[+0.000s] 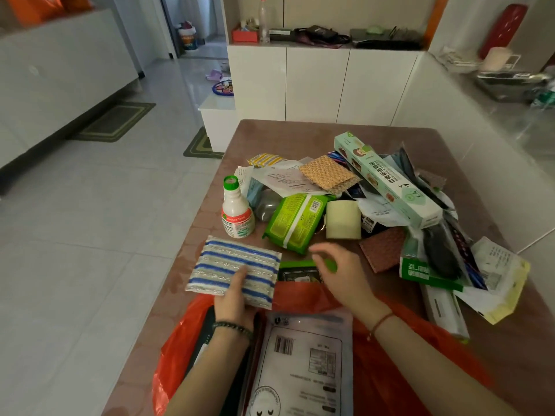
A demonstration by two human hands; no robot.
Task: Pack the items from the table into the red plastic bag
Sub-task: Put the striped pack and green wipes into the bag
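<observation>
The red plastic bag [387,355] lies open at the table's near edge, with a white labelled pouch [303,364] sticking out of it. My left hand [235,298] grips a blue-and-white striped scrubbing pad [228,265] above the bag's left side. My right hand [342,273] hovers with fingers spread over a dark green-edged packet [300,270]; I cannot tell if it touches it. Behind stand a white bottle with a green cap [237,211], a green wipes pack [295,222], a cream paper roll [344,219] and a long green foil box [390,178].
The brown table [270,136] carries a pile of papers, sponges, dark packets and boxes on its right half. White cabinets stand behind the table, and a white wall runs along its right side. Tiled floor with mats lies to the left.
</observation>
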